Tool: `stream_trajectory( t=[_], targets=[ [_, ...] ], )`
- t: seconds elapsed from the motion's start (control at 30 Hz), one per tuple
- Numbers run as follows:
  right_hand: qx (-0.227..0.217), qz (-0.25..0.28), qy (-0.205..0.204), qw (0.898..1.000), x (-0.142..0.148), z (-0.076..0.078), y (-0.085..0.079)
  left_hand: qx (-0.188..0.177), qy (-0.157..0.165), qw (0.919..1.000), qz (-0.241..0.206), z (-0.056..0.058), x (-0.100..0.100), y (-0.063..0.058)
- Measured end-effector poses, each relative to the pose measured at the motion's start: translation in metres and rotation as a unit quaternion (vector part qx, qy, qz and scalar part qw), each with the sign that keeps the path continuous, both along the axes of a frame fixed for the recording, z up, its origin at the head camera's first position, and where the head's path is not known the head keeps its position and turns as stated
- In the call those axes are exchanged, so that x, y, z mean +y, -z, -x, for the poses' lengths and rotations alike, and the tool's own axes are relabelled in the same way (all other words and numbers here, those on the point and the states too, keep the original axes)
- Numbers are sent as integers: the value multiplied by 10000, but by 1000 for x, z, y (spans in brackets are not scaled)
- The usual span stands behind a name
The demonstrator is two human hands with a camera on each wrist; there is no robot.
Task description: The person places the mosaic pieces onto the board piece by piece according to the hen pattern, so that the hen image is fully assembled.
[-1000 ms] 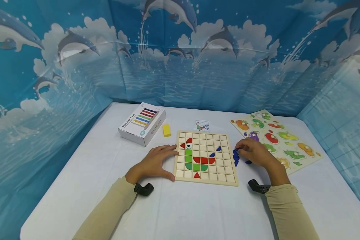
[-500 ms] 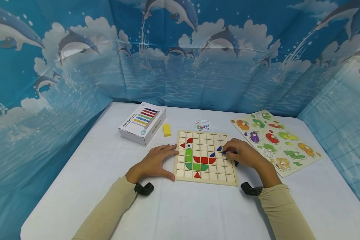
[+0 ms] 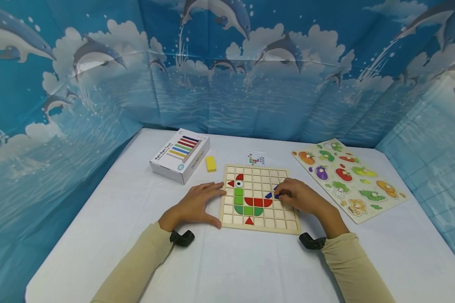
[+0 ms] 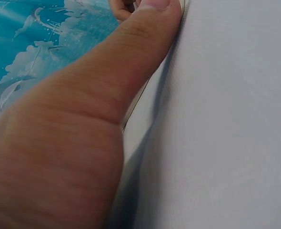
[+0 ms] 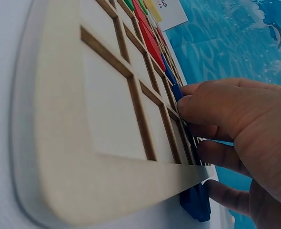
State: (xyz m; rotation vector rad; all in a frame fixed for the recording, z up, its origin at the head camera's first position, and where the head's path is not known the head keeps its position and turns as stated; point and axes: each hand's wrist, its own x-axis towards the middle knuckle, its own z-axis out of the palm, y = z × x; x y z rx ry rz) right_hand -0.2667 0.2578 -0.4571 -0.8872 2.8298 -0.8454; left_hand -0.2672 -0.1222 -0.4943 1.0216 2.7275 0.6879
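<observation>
A wooden grid board lies on the table with red and green pieces and a round eye tile arranged like a bird. My right hand pinches a small blue piece between thumb and fingers over the board's right side. Beside it, one blue piece sits in a cell; another is partly covered by my fingers. In the right wrist view, more blue pieces lie just off the board's edge, below my fingers. With fingers spread, my left hand rests against the board's left edge.
A small pattern card lies behind the board. To the left are a yellow block and a white box with an abacus picture. A vegetable puzzle board lies on the right. A dolphin-print curtain hangs behind the table.
My right hand has picked up a blue piece from beside the board and carried it left over the grid, near the other blue pieces. My left hand has stayed in place.
</observation>
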Motion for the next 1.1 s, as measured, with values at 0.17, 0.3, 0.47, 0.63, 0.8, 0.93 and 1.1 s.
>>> stream_trajectory(
  t=[0.17,0.3,0.47,0.63,0.8,0.93,1.1],
  targets=[
    [39,23,-38,10000,0,1,1,-5,25,10000,-68,-1,0,-1],
    [10,77,-38,10000,0,2,2,-34,-7,10000,27,0,0,-1],
    [-42,151,-46,9999,1,2,3,-29,-12,10000,32,1,0,0],
    [-91,136,-24,9999,1,2,3,-3,2,10000,53,1,0,0],
    [-216,109,62,9997,1,1,0,-11,-8,10000,84,2,0,1],
    [-207,33,242,9995,4,-3,-5,13,8,10000,93,2,0,2],
    [65,-77,376,9992,16,-10,-10,70,5,9999,123,4,0,3]
  ],
)
